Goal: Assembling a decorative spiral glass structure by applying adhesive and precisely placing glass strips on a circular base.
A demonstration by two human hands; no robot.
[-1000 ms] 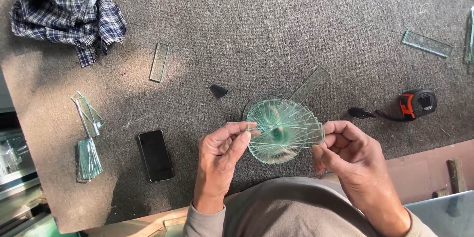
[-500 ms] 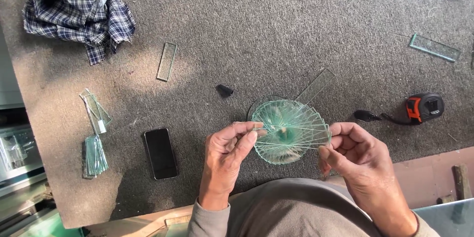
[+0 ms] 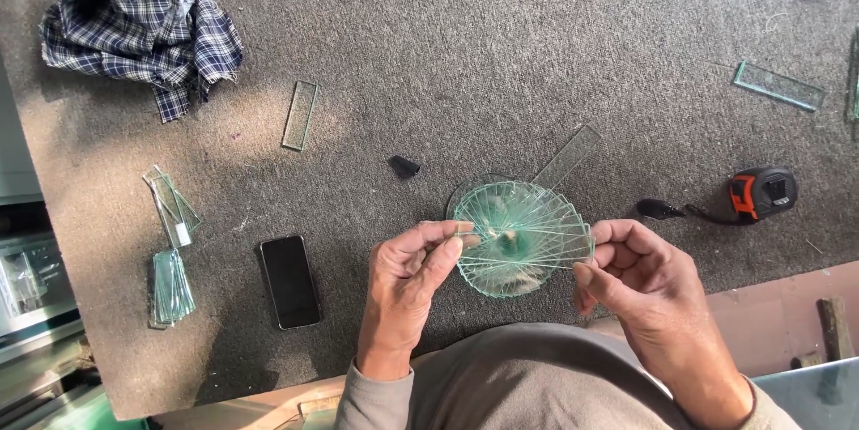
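Together our hands hold a fan of thin glass strips between them: our left hand pinches its left edge with closed fingertips, our right hand grips its right edge, so the fan's width runs hand to hand, equally near both. Clear, greenish, hard-edged strips splay like spokes into a rough disc. Beyond the fan lies a single glass strip on the bench's coarse grey carpet; right of the fan sits an orange tape measure, left of it a black phone.

Grey-brown long sleeves cover both arms; the hands are bare.
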